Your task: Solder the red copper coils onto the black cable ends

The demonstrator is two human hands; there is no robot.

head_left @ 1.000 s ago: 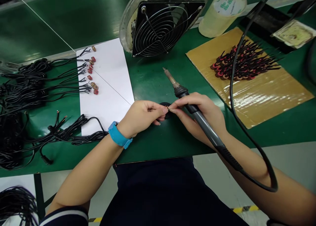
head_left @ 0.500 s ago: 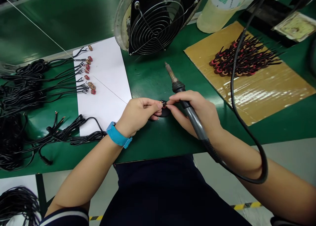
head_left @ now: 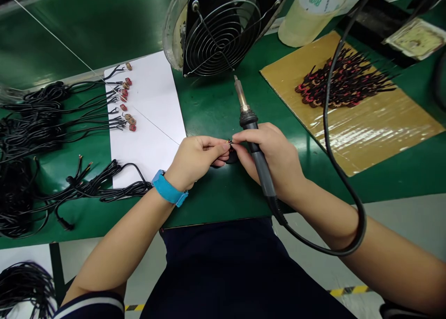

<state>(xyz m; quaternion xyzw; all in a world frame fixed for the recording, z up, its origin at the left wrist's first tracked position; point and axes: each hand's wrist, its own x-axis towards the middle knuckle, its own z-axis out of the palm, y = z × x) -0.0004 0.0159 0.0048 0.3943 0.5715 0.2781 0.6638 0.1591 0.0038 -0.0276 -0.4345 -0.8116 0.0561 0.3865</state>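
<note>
My right hand (head_left: 275, 159) holds a soldering iron (head_left: 263, 170) between thumb base and palm, its metal tip pointing up and away from me. The thumb and index fingertips of that hand pinch at fine wire ends (head_left: 230, 143). Close beside them, my left hand (head_left: 198, 159) is closed, with thumb and index fingertip on the same short wires; what else lies inside its fingers is hidden. A thin wire strand (head_left: 153, 124), looking like solder, stretches from the upper left to the left hand. Below the fingertips a small black round piece (head_left: 232, 158) partly shows.
Black cables (head_left: 45, 119) with red and tan ends lie on white paper (head_left: 153, 87) at left. A fan (head_left: 219, 45) stands behind the iron tip. Several small red-and-black parts (head_left: 341, 80) are piled on brown cardboard (head_left: 383, 138). The iron's cord (head_left: 327, 119) loops over my right forearm.
My right hand has moved slightly left and up, and the iron stands more upright with its tip closer to the fan. My left hand has barely moved.
</note>
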